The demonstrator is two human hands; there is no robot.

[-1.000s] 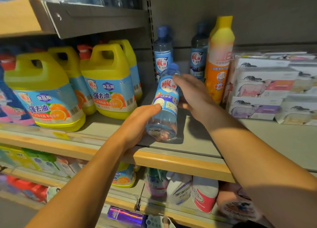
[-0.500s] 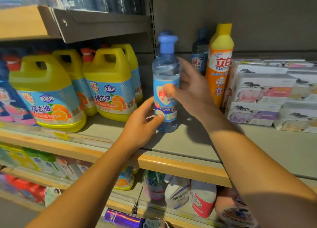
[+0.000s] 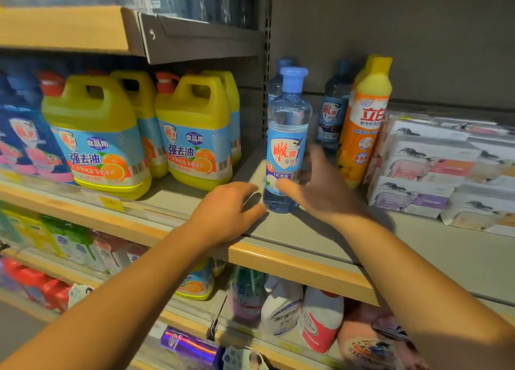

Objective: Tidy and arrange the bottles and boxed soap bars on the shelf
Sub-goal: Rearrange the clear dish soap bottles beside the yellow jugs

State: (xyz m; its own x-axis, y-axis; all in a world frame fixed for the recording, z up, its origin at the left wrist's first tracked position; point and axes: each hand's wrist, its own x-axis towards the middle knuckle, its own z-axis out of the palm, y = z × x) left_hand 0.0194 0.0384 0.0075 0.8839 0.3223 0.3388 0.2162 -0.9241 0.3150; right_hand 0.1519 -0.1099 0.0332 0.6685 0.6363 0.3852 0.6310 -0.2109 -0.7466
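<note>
Clear bottle (image 3: 287,146) stands upright between both hands — left hand (image 3: 225,216), right hand (image 3: 320,191).

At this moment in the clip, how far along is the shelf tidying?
Done: the clear blue-capped bottle stands upright near the shelf front, ahead of two similar bottles. In hand: the right hand has its thumb on the bottle's lower label; the left hand rests on the shelf beside its base. Left: the orange yellow-capped bottle and the stacked soap boxes look untouched, the boxes somewhat uneven.
</note>
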